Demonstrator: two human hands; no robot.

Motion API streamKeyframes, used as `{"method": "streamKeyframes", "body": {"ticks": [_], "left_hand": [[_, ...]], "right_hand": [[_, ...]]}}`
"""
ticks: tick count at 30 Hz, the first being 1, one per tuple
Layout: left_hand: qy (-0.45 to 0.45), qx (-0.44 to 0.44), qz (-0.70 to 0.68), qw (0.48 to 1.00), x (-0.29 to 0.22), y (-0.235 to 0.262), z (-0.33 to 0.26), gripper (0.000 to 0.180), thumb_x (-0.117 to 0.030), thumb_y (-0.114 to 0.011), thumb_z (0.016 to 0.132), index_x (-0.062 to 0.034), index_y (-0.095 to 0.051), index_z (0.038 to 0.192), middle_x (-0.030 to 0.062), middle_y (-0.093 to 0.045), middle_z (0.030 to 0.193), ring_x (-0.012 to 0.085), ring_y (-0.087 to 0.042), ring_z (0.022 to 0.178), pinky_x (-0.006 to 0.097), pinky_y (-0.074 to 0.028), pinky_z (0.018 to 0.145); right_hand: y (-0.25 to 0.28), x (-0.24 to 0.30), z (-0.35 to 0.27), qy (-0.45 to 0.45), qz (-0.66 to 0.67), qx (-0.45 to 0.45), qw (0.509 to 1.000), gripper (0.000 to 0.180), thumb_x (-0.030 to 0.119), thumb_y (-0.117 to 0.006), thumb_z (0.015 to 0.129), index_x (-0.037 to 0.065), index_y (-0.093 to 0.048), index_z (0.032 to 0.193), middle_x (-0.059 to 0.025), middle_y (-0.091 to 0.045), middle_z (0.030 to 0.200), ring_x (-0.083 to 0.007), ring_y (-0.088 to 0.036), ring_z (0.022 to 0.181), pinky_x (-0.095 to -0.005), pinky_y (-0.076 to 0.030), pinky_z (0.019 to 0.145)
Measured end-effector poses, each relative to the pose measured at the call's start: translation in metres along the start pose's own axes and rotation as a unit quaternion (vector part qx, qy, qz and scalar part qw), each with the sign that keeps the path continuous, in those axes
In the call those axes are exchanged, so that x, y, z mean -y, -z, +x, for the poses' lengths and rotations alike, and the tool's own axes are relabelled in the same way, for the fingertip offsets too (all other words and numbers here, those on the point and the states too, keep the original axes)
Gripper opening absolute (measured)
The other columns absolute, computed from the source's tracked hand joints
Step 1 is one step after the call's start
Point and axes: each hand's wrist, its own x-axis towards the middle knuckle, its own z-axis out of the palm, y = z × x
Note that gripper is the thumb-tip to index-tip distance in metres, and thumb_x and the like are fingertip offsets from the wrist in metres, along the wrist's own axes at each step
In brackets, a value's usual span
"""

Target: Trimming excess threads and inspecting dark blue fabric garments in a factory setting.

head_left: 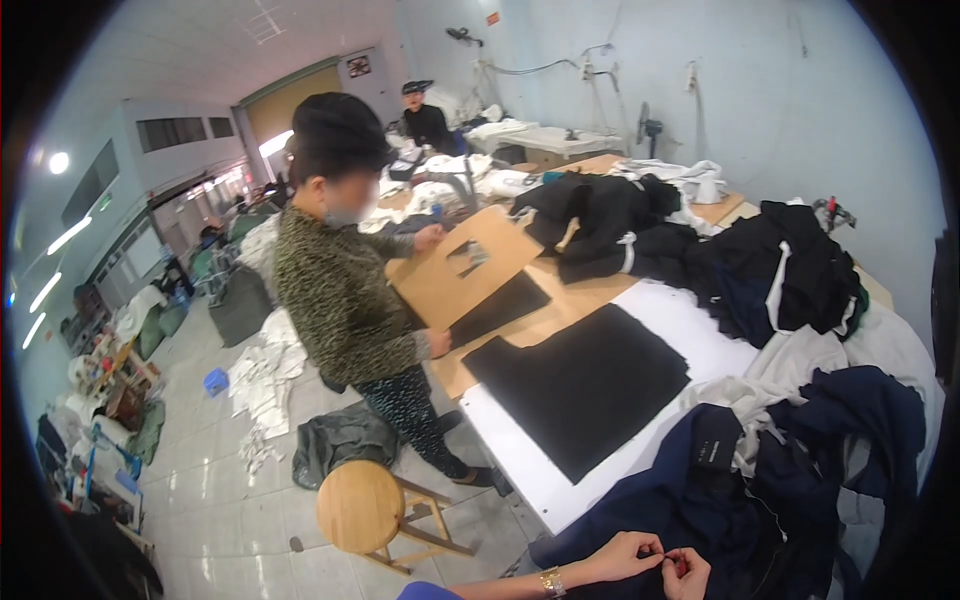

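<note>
The single view is a wide fisheye worn on the person's head, set above the near end of the table [575, 292]. It faces along the table toward its far end, pitched down enough to catch the left hand [628, 556] and right hand [687, 574] at the lower edge, close to the lens. The co-worker [335, 280] at the table's left edge stands farther off. The wall [800, 110] beyond the right edge bows toward the dark rim.
</note>
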Motion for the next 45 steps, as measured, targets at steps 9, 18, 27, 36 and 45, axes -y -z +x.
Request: {"method": "streamKeyframes", "body": {"ticks": [9,18,27,36,45], "left_hand": [[-0.063,0.0,-0.018,0.998,0.013,-0.022,-0.002,0.019,-0.02,-0.061,0.08,-0.0011,-0.06,0.083,0.0111,-0.064,0.075,0.021,-0.063,0.07,0.031,-0.048,0.065],[-0.029,-0.019,-0.01,0.999,0.0,-0.011,-0.006,0.013,-0.014,-0.057,0.084,-0.0023,-0.058,0.089,0.0088,-0.061,0.07,0.0154,-0.058,0.062,0.028,-0.045,0.058],[-0.041,-0.016,0.011,0.999,-0.01,-0.012,-0.014,0.022,-0.02,-0.063,0.08,0.0002,-0.065,0.089,0.0119,-0.065,0.073,0.0181,-0.06,0.059,0.027,-0.045,0.056],[-0.023,-0.046,-0.05,0.997,-0.004,-0.024,-0.013,0.021,-0.018,-0.063,0.081,0.0003,-0.066,0.091,0.0092,-0.068,0.08,0.0117,-0.062,0.07,0.024,-0.048,0.067],[0.082,0.1,-0.263,0.956,0.001,-0.031,0.004,0.022,-0.017,-0.063,0.084,0.0018,-0.067,0.095,0.0054,-0.067,0.086,0.0069,-0.059,0.08,0.02,-0.046,0.074]], "right_hand": [[0.01,-0.016,-0.014,0.008,-0.029,-0.005,1.0,0.006,0.007,-0.06,0.082,0.003,-0.062,0.085,0.0038,-0.049,0.063,-0.0049,-0.041,0.058,-0.0201,-0.035,0.052],[0.008,0.0,0.0,-0.062,-0.038,-0.003,0.997,0.007,0.005,-0.06,0.074,0.001,-0.062,0.079,0.0038,-0.046,0.055,-0.0029,-0.038,0.051,-0.0189,-0.03,0.047],[0.008,0.01,-0.014,-0.074,-0.04,-0.028,0.996,0.006,0.002,-0.059,0.075,-0.001,-0.06,0.08,0.0039,-0.048,0.057,-0.0019,-0.037,0.05,-0.0173,-0.029,0.047],[0.006,0.016,-0.029,-0.049,-0.005,-0.122,0.991,0.008,0.004,-0.062,0.077,0.001,-0.055,0.078,0.0064,-0.038,0.054,-0.0008,-0.03,0.048,-0.0174,-0.021,0.045],[0.014,0.027,-0.033,-0.083,0.032,-0.125,0.988,0.008,0.005,-0.062,0.08,-0.001,-0.06,0.085,0.0091,-0.037,0.057,0.0006,-0.029,0.05,-0.0174,-0.019,0.045]]}}
